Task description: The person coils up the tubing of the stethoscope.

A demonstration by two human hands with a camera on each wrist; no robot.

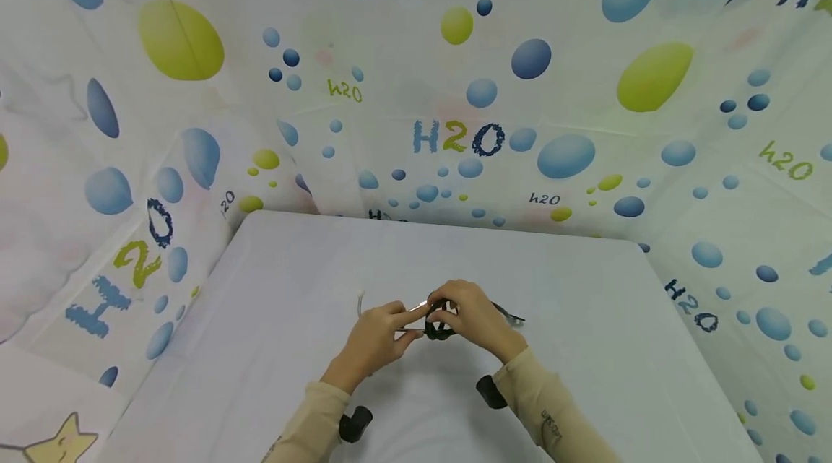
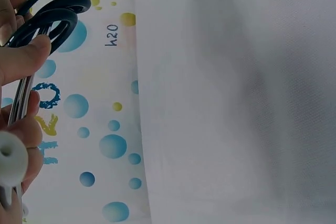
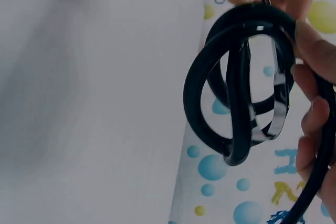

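A stethoscope with black tubing (image 3: 193, 95) is held up between both hands over the table. My left hand (image 1: 379, 334) grips its metal ear tubes (image 2: 22, 98), fingers and thumb bent round them. One white eartip (image 2: 11, 158) is close to the left wrist camera, and another eartip (image 1: 360, 294) sticks up beyond the left hand. Several loops of tubing are wound around the metal part. My right hand (image 1: 479, 317) pinches the loops at their side, with a length of tubing running along its fingers. The chestpiece (image 1: 516, 321) hangs out past the right hand.
A white-covered table (image 1: 312, 253) lies under the hands, its far edge against a curtain (image 1: 390, 87) printed with blue and green drops. Black wrist cameras (image 1: 356, 425) are strapped at both sleeves.
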